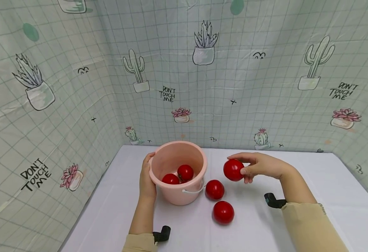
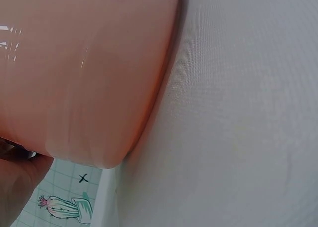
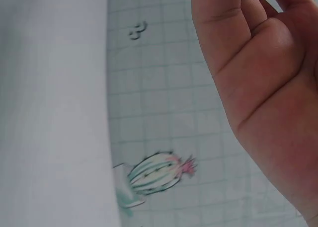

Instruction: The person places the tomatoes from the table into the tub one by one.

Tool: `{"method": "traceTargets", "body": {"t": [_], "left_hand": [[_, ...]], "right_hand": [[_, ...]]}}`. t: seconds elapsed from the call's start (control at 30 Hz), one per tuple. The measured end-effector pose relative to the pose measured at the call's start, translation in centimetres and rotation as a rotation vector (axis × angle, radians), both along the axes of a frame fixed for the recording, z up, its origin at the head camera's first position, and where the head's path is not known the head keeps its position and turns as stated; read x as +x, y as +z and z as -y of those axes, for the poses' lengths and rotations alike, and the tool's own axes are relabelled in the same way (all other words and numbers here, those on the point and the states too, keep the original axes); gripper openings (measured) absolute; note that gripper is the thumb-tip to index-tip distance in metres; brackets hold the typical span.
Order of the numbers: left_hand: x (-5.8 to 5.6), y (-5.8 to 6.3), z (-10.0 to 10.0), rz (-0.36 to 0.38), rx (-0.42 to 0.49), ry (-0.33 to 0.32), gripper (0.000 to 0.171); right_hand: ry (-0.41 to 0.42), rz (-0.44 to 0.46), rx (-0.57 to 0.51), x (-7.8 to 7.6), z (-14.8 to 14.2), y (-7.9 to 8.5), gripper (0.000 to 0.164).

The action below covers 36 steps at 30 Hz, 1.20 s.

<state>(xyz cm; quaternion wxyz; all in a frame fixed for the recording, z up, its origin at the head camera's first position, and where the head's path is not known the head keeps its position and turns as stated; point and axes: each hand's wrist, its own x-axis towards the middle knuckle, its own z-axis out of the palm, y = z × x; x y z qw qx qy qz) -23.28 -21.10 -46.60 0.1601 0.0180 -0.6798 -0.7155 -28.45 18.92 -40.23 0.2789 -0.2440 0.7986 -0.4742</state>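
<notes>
A pink bucket (image 1: 178,194) stands upright on the white table, its thin white handle (image 1: 194,191) hanging at the front right. My left hand (image 1: 147,178) grips the bucket's left side at the rim; the left wrist view shows the bucket wall (image 2: 84,78) close up. Inside the bucket lie red tomatoes (image 1: 185,172), one with a green stem visible. To the right of the bucket, raised over the table, my right hand (image 1: 261,166) pinches a tomato (image 1: 232,170) between thumb and fingers. The right wrist view shows the palm (image 3: 268,73), but not the tomato.
Two more tomatoes rest on the table (image 1: 184,231): one tomato (image 1: 215,190) close beside the bucket, another tomato (image 1: 223,212) nearer the front. A gridded curtain (image 1: 234,80) with cactus drawings hangs behind and along the sides.
</notes>
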Motion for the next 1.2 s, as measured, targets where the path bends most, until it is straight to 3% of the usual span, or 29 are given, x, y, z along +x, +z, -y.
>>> {"method": "traceTargets", "body": {"t": [0.27, 0.6, 0.97, 1.2], "left_hand": [[-0.1, -0.1, 0.2, 0.012, -0.029, -0.002, 0.041], [0.0, 0.0, 0.1, 0.008, -0.006, -0.010, 0.040], [0.0, 0.0, 0.3, 0.000, 0.013, -0.014, 0.040], [0.0, 0.0, 0.2, -0.011, 0.019, -0.024, 0.040]], "right_hand": [[0.063, -0.003, -0.015, -1.9, 3.3, 3.9, 0.053], [0.130, 0.023, 0.023, -3.6, 8.2, 6.9, 0.051], [0.209, 0.104, 0.015, -5.4, 14.0, 8.0, 0.053], [0.251, 0.124, 0.083, -6.1, 16.7, 8.4, 0.052]]}}
